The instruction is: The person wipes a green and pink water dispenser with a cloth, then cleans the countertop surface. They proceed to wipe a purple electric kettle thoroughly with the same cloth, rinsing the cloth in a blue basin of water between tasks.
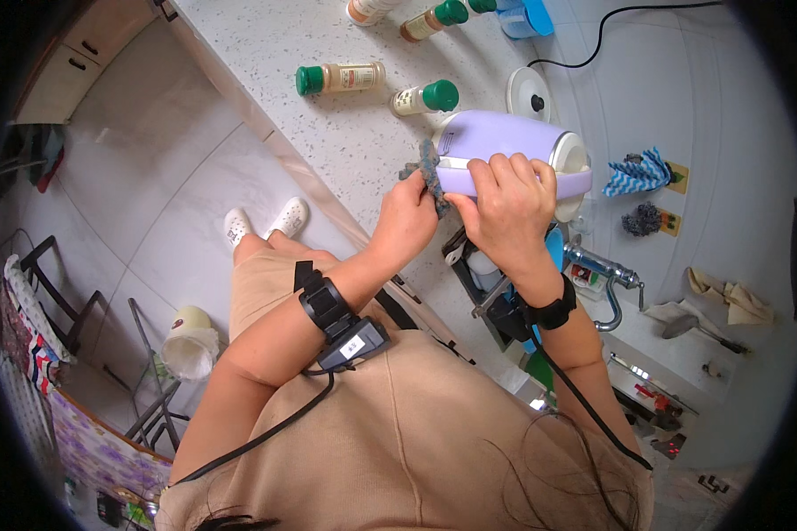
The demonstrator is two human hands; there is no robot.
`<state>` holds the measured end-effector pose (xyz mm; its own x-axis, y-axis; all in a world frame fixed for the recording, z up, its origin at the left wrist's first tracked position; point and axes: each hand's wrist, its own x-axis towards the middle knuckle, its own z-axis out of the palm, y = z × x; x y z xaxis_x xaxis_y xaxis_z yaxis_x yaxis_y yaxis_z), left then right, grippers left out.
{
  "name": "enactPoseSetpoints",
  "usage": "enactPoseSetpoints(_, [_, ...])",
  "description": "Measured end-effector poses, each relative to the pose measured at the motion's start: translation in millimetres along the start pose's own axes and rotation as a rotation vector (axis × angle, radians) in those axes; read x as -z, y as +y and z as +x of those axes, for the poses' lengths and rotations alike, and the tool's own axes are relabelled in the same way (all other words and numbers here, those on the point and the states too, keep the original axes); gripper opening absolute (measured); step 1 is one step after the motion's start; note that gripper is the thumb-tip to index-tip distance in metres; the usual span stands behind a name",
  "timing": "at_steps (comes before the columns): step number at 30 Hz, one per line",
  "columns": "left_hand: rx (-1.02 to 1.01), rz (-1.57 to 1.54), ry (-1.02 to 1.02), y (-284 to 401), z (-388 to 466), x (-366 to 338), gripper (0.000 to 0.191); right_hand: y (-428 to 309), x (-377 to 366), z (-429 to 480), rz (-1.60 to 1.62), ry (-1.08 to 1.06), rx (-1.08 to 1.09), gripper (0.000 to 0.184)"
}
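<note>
In my right hand (511,199) is the handle of a lavender electric kettle (505,136), with my fingers curled over it. The kettle's white-capped end with a metal ring points right, and its other end faces my left hand. My left hand (408,216) pinches a fuzzy grey-blue and brown cleaning cloth (429,166). That cloth is against the kettle's left end, beside the handle's lower part. Whether the kettle rests on the counter or is lifted, I cannot tell. A white kettle power base (523,93) with a black connector is beyond it.
On the speckled counter (272,46), a green-capped spice jar (352,77) lies on its side; another jar (408,101) stands near the kettle. More jars (422,25) are at the back. A chrome tap (604,262) is on the right. A striped cloth (641,172) hangs on the tiled wall.
</note>
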<state>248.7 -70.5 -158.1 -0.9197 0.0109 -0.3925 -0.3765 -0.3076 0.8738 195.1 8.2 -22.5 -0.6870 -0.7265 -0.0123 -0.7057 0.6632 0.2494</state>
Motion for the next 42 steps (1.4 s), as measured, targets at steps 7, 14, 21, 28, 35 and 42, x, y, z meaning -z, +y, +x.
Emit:
enactPoseSetpoints(7, [0.381, -0.657, -0.102, -11, 7, 22, 0.022, 0, -3, 0, -0.049, -0.001, 0.027, 0.034])
enactPoseSetpoints(14, [0.085, -0.502, -0.137, -1, -30, 16, 0.027, -5, -3, 1, -0.055, -0.010, 0.009, 0.035])
enactPoseSetpoints(21, [-0.017, -0.170, -0.048, -18, -7, -9, 0.022, -4, 1, 1, -0.048, 0.000, 0.018, 0.035])
enactPoseSetpoints(28, [-0.090, -0.088, -0.074, -2, -18, 10, 0.025, -1, 2, -8, 0.062, 0.015, 0.017, 0.031])
enactPoseSetpoints(35, [-0.154, 0.201, -0.131, 19, 0, 17, 0.033, 1, -1, -15, 0.112, 0.124, 0.036, 0.019])
enactPoseSetpoints(42, [-0.046, 0.178, -0.220, 23, 7, 27, 0.035, 7, -14, -24, 0.137, 0.167, 0.063, 0.023])
